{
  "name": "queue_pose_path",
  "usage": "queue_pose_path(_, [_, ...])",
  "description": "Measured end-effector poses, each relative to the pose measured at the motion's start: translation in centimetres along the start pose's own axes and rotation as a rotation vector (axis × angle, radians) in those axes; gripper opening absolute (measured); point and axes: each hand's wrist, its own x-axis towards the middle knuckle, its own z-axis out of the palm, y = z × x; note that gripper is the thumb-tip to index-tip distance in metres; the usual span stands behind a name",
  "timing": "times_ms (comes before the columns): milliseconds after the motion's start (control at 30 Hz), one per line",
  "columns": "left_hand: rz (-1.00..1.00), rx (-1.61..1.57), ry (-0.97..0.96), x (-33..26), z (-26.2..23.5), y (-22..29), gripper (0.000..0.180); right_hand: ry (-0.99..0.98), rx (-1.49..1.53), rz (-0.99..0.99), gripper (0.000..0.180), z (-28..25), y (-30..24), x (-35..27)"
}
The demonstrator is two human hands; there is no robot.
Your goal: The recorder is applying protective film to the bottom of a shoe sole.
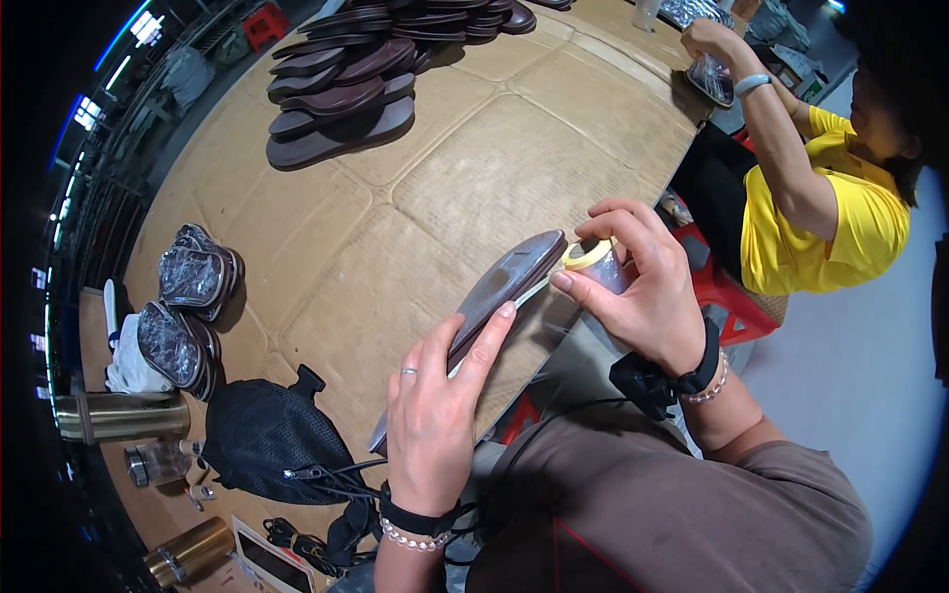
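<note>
My left hand point(433, 420) is closed on a dark brown shoe sole point(499, 282), thumb and fingers along its near side. The sole stands tilted over the table's near edge, its far end reaching toward my right hand. My right hand point(652, 282) grips a small roll of clear film or tape point(610, 275) with a yellow rim, fingers curled over its top and thumb below. The roll sits right beside the sole's far end. A pale strip runs along the sole's lower edge between the two hands; whether it comes off the roll I cannot tell.
Brown soles point(341, 133) lie stacked at the far side of the cardboard-covered table point(445, 148). Wrapped pairs point(193, 272), a black mesh bag point(272, 430), metal flasks point(138, 415) and a phone point(272, 563) stand at left. A person in yellow point(825, 203) sits at right near a red stool point(727, 287).
</note>
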Motion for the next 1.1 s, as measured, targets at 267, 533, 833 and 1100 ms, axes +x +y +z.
queue_pose_path(267, [0.010,-0.028,0.035,0.3,-0.2,0.2,0.087,0.034,-0.047,-0.002,0.041,0.2,-0.8,0.7])
queue_pose_path(533, [0.010,-0.023,0.034,0.3,-0.3,0.5,0.080,0.019,-0.072,0.030,0.038,0.4,-0.8,0.8])
queue_pose_path(833, [0.017,-0.002,0.042,0.4,-0.1,0.7,0.078,-0.022,-0.113,0.106,0.038,0.3,-1.2,0.9])
queue_pose_path(1100, [0.028,-0.045,-0.039,0.6,-0.8,-0.2,0.089,-0.079,0.021,-0.178,0.039,0.9,1.8,2.1])
